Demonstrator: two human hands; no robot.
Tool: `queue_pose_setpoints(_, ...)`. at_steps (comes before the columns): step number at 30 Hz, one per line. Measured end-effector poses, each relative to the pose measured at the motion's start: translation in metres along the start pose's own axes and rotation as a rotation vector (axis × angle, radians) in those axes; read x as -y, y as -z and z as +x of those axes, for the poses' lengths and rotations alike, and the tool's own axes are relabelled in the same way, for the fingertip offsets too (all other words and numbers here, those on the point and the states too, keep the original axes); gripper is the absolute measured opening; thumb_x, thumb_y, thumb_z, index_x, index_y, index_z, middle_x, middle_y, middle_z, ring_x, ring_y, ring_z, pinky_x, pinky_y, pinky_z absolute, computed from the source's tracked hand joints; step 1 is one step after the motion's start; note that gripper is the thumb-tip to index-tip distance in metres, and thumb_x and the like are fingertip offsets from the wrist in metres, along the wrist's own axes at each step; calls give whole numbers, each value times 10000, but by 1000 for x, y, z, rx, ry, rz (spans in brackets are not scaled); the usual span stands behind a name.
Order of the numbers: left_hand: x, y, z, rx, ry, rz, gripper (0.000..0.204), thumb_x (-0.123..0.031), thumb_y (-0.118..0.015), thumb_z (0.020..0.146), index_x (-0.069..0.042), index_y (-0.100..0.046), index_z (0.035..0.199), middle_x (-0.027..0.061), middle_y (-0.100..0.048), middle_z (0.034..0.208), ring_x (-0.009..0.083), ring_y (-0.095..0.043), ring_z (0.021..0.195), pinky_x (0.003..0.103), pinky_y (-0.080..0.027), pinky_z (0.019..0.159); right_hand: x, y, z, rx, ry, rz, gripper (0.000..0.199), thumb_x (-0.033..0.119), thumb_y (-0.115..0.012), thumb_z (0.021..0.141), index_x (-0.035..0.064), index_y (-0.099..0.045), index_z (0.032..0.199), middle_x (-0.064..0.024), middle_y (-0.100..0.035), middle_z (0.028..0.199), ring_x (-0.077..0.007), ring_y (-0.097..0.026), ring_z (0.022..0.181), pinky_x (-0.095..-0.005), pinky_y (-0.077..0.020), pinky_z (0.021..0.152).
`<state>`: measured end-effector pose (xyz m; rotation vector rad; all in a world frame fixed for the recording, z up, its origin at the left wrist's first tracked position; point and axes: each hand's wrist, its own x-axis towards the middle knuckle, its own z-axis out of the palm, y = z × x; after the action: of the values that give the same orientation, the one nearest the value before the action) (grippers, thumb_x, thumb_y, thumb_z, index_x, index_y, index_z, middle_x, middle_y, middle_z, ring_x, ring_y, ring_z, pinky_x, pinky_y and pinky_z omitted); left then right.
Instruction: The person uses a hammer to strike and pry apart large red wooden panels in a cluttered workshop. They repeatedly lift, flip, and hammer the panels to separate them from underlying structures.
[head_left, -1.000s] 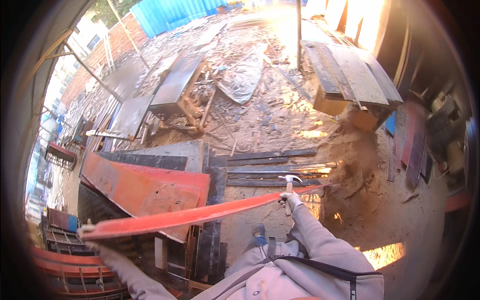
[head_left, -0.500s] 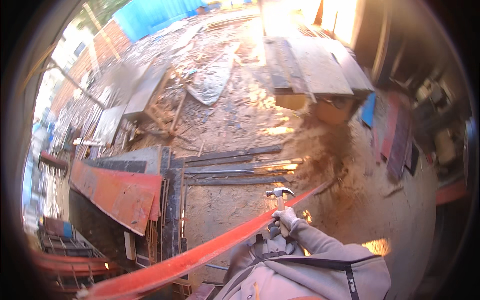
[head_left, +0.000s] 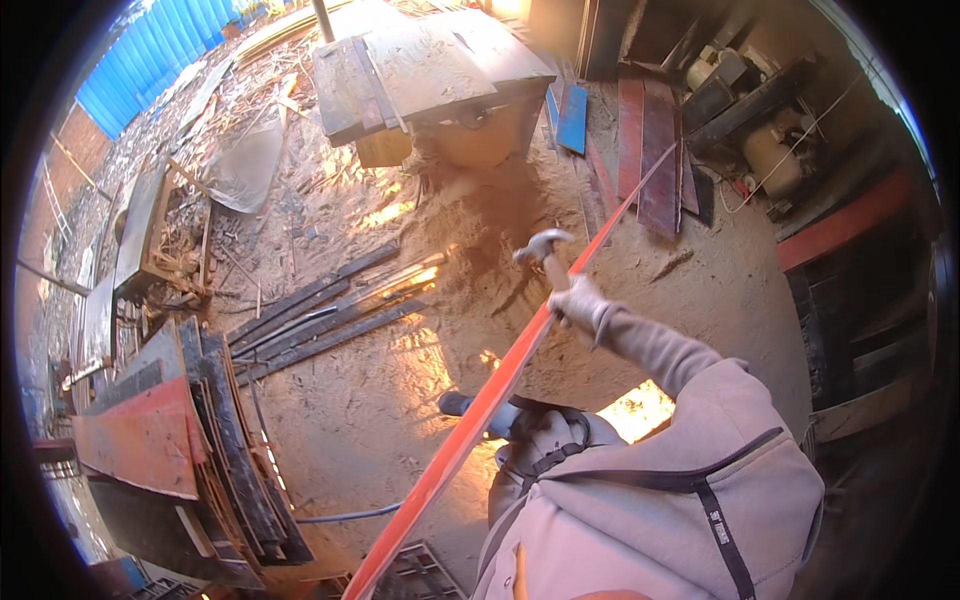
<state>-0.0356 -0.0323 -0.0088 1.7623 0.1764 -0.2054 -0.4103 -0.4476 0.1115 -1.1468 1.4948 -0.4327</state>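
My right hand (head_left: pixel 578 300), in a pale glove, is wrapped round the wooden handle of a claw hammer (head_left: pixel 553 264). The hammer's metal head points away from me, above the sawdust-covered ground. A long, narrow red board (head_left: pixel 450 448) slants across in front of my body, from the lower edge up to the far right. Its edge passes right beside my right hand; whether the fingers also touch it, I cannot tell. My left hand is out of the picture, and so is the board's near end.
Dark planks (head_left: pixel 320 320) lie on the ground ahead. Stacked panels (head_left: pixel 140 440) stand at the left. A sawdust-covered table (head_left: pixel 430 70) stands at the far side. Reddish boards (head_left: pixel 655 160), a blue board (head_left: pixel 572 118) and machinery (head_left: pixel 775 150) are at the right.
My view and body have turned to the right. The red board has swung to a steeper slant, its far end now near the reddish boards. The hammer stays in my right hand.
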Motion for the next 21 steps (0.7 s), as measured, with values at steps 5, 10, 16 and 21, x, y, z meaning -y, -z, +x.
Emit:
queue_pose_setpoints(5, 78, -61, -142, 86, 379, -218, 512, -480, -379, 1043, -74, -553, 1301, 143, -585, 1280, 279, -541, 1205, 446, -371, 1155, 104, 161, 64, -206, 213, -287, 239, 53, -654, 841, 1, -645, 1074, -95, -659, 735, -160, -606, 553, -336, -477, 451)
queue_pose_setpoints(10, 117, -196, -300, 323, 805, -466, 566, -504, -363, 1051, -71, -543, 1368, 152, -580, 1354, 288, -531, 1273, 445, -355, 1174, 185, 238, 56, -500, 431, -111, 179, 106, -671, 885, 61, -630, 1054, -23, -589, 679, -120, -536, 490, -306, -405, 415)
queue_pose_setpoints(16, 62, -346, -440, 1037, 593, -222, 694, -547, -368, 1068, 8, -441, 1478, 188, -456, 1533, 299, -463, 1405, 433, -359, 1176, 78, 266, -13, -83, 380, -65, 172, 180, -661, 940, 64, -599, 1049, -26, -612, 748, -119, -577, 620, -305, -450, 513)
queue_pose_setpoints(21, 73, -292, -399, 841, 532, -145, 557, -518, -418, 1059, -46, -709, 1004, 142, -741, 902, 276, -712, 782, 411, -591, 707, -49, 236, -21, 133, 189, -119, 205, 209, -705, 905, 58, -583, 971, -9, -552, 639, -122, -517, 482, -334, -416, 446)
